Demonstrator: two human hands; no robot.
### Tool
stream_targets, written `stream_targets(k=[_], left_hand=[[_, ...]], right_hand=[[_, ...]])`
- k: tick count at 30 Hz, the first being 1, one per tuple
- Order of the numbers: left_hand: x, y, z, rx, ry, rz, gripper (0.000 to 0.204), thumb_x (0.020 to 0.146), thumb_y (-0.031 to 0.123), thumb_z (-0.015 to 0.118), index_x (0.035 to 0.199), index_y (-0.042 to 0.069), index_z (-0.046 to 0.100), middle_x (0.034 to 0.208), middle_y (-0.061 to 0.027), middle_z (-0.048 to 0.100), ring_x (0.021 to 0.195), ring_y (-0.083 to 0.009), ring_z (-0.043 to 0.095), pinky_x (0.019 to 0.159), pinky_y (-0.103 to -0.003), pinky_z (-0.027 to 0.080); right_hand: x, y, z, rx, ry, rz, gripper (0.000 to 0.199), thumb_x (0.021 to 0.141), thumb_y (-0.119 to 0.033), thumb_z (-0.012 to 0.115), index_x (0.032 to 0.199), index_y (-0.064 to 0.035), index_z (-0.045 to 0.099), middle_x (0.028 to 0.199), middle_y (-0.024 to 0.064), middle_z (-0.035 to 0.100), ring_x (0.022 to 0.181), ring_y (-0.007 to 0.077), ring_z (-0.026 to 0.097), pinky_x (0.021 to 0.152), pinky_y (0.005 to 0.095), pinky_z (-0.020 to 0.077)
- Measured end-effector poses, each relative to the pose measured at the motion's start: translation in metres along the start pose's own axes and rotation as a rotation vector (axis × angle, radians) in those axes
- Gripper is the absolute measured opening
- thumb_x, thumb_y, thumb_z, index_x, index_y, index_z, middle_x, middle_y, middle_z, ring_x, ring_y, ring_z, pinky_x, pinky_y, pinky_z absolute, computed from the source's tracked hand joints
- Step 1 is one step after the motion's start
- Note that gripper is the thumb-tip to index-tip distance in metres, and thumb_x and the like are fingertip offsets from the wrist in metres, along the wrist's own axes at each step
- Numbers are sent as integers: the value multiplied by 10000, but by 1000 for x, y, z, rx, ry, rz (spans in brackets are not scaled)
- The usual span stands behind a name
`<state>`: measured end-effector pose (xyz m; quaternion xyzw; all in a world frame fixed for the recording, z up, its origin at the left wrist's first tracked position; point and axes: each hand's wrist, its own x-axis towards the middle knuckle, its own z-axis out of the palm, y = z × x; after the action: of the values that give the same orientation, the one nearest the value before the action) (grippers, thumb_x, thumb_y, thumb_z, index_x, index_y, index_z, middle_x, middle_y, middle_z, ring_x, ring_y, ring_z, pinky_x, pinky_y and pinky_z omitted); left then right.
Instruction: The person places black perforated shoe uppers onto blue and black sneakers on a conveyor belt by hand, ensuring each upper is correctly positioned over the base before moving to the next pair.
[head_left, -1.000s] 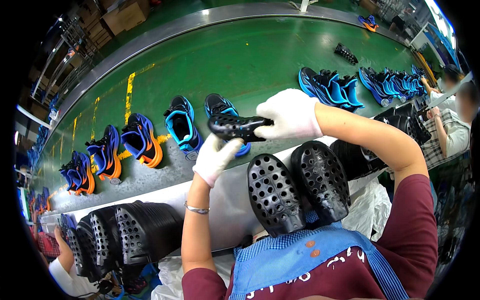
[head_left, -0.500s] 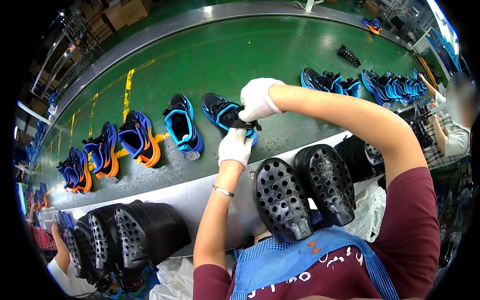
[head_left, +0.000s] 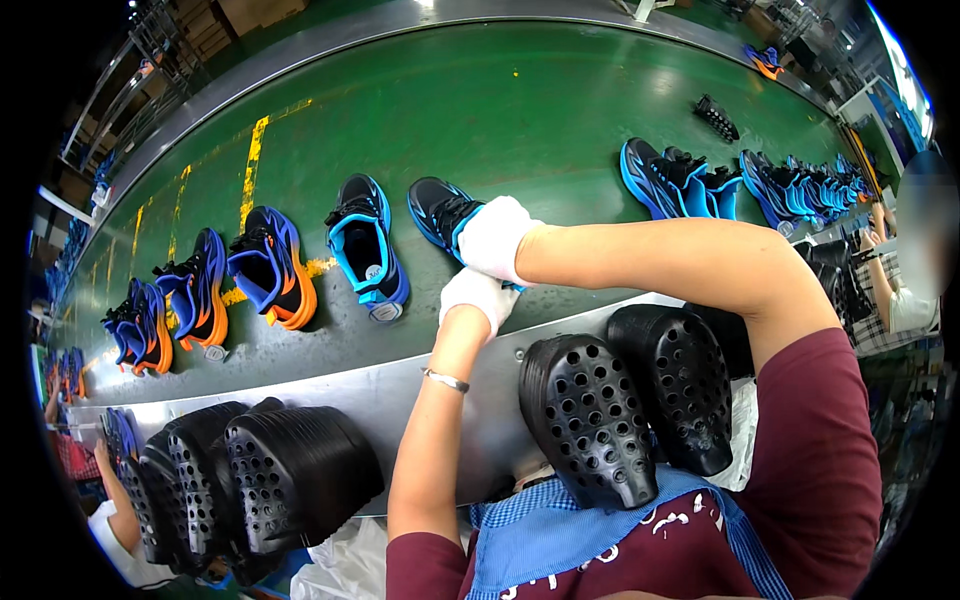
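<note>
Both my hands wear white gloves and meet at the heel end of a black and blue sneaker [head_left: 437, 205] on the green surface. My left hand [head_left: 474, 300] is closed around the heel, its fingertips partly hidden. Over the shoe's opening curls my right hand [head_left: 497, 240], closed; it covers whatever its fingers hold. Just left stands another black and blue sneaker [head_left: 362, 245], its opening toward me. Further left is a purple and orange sneaker [head_left: 275, 265].
Stacked black perforated shoe-shaped inserts [head_left: 590, 415] lean at my front; more insert stacks [head_left: 300, 470] stand lower left. Blue sneakers [head_left: 675, 180] line the right side. A lone black insert [head_left: 717, 117] lies far right. A metal ledge [head_left: 410, 385] edges the green surface. Co-workers are at both sides.
My right hand has come down over the shoe's opening, knuckles now forward, and hides the black piece seen there before. My left hand stays at the heel. The view has shifted slightly.
</note>
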<state>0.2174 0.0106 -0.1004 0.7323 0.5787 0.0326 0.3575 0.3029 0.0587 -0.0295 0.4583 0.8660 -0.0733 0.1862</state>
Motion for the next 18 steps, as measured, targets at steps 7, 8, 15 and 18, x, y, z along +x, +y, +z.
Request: stream_targets(k=[7,8,15,18], left_hand=[[14,-1,-4,34,-7,85,376,841,444,625,959,98,711,915,-174,705,847,-298,682,771,-390,522],[15,2,-9,-4,-106,38,390,845,455,619,988,102,703,852,-151,707,834,-267,688,773,-383,525],[9,4,-6,118,-44,32,421,880,445,591,1121,107,662,793,-117,709,768,-221,699,788,-364,527],[7,1,-9,65,-118,27,422,889,419,589,1164,104,643,797,-105,713,763,-220,700,800,-361,525]], right_hand=[[27,13,6,48,99,-31,311,898,-210,464,1017,-20,679,954,233,684,870,367,685,772,426,547],[25,16,4,40,25,-19,313,894,-209,468,996,-24,699,950,229,688,868,370,686,783,428,545],[24,4,3,-56,4,-142,293,836,-186,516,956,-21,726,930,227,695,858,360,694,784,419,544],[28,4,4,-106,9,-214,270,807,-175,529,904,-31,735,895,210,702,833,349,697,763,420,544]])
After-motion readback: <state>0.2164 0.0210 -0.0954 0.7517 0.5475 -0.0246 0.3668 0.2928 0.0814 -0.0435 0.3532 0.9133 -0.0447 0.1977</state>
